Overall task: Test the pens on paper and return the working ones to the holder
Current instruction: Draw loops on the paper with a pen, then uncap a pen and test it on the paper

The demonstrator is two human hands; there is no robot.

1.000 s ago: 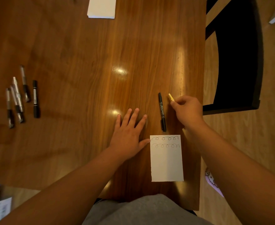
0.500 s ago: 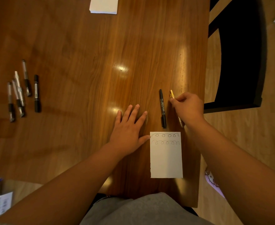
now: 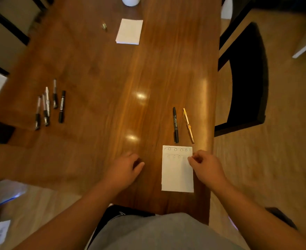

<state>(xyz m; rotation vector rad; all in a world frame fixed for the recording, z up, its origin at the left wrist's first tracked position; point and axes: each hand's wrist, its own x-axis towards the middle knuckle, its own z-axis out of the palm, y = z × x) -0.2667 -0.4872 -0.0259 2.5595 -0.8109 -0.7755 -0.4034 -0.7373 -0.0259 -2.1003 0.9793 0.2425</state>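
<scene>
It looks like a home dining room. A long, polished wooden table [image 3: 103, 65] stands on pale wood-look flooring [image 3: 284, 150], with 1 dark chair [image 3: 248, 83] drawn up at its right edge. Loose pens [image 3: 62, 107] and a white notepad [image 3: 129, 31] lie scattered on it, as on a household table.

Black pen [image 3: 175, 124] & yellow pen [image 3: 188, 125] side by side beyond scribbled paper [image 3: 176, 175], R hand [image 3: 207, 166] at its edge

Bare table [image 3: 112, 83] lies between pen cluster [image 3: 49, 107] and paper [image 3: 177, 174].
</scene>
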